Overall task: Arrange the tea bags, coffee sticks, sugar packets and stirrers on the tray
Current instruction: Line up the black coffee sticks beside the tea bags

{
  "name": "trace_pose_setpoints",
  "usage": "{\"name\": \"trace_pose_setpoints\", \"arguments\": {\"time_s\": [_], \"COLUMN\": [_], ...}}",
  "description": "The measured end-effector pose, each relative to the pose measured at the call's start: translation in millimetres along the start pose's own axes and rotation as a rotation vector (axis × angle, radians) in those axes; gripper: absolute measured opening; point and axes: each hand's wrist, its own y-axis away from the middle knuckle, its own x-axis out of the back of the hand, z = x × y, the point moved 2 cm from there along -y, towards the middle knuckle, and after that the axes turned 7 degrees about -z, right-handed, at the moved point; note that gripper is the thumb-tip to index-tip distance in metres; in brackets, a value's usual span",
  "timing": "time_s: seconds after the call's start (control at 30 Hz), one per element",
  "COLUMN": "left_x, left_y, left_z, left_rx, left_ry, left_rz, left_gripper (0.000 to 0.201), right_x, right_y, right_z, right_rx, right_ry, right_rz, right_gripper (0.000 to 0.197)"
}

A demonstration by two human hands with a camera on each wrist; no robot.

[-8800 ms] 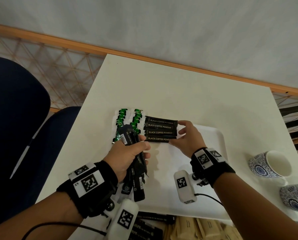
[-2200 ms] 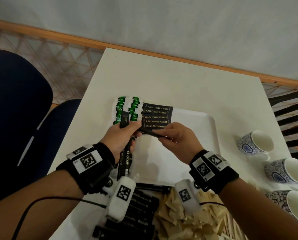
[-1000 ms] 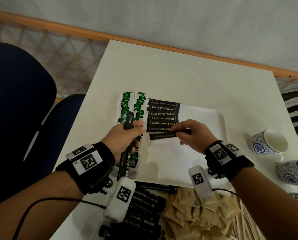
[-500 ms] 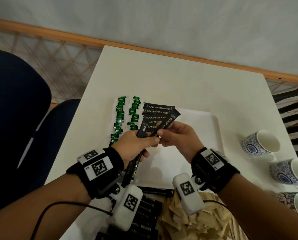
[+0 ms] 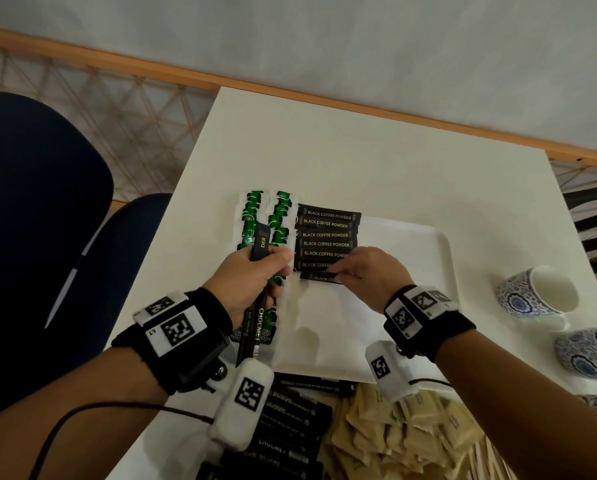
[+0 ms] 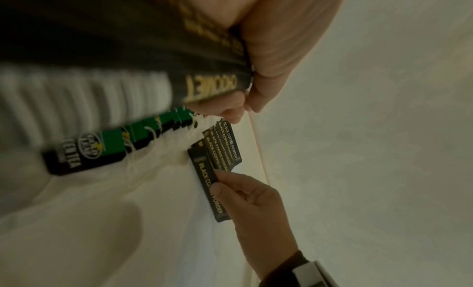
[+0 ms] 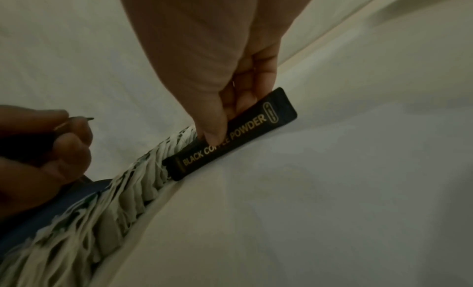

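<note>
Lowered from mid-air, the coffee stick (image 5: 319, 277) pinched in the right hand (image 5: 368, 277) fingers joins the tray (image 5: 425, 244) row beside the tea bags (image 5: 252, 216); left hand (image 5: 252, 284) grips spares; sugar packets (image 5: 394, 434), stirrers remain.

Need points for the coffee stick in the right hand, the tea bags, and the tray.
coffee stick (image 7: 250, 129), right wrist view, on its printed face.
tea bags (image 5: 250, 216), head view, on a green tag in the left row.
tray (image 5: 440, 258), head view, on its right rim.
</note>
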Motion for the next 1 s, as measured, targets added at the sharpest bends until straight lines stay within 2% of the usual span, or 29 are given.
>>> {"name": "trace_pose_setpoints", "arguments": {"time_s": [0.13, 0.33, 0.47, 0.57, 0.67, 0.73, 0.83, 1.0], "left_x": [-1.1, 0.3, 1.7, 1.0, -0.9, -2.2, -3.1, -1.1], "left_y": [-0.1, -1.8, -2.5, -2.6, -2.2, -2.1, -2.1, -2.1], "left_z": [-1.7, -1.2, -2.5, -3.6, -4.2, -4.3, -4.5, -5.5], "left_rx": [0.007, 0.008, 0.009, 0.014, 0.018, 0.02, 0.023, 0.031], "left_ry": [-0.006, 0.002, 0.001, 0.007, 0.014, 0.015, 0.017, 0.018], "left_rz": [0.002, -0.003, 0.0, 0.001, -0.002, -0.008, -0.014, -0.013], "left_gripper": [0.008, 0.009, 0.01, 0.009, 0.007, 0.007, 0.007, 0.007], "right_x": [2.6, 4.6, 1.2, 3.0, 4.5, 2.8, 1.1, -3.7], "right_y": [-9.8, -19.0, -15.4, -7.6, 1.7, 5.5, 6.5, 0.9], "right_z": [-8.4, -10.0, -5.6, 2.9, 9.8, 12.8, 13.3, 5.1], "right_rx": [0.042, -0.003, -0.025, -0.075, -0.094, -0.093, -0.065, -0.037], "right_ry": [0.016, 0.004, -0.05, -0.118, -0.109, -0.095, -0.08, -0.002], "right_rz": [0.03, 0.026, 0.093, 0.127, 0.049, 0.019, 0.048, 0.022], "right_gripper": [0.02, 0.021, 0.024, 0.042, 0.06, 0.053, 0.036, 0.024]}}
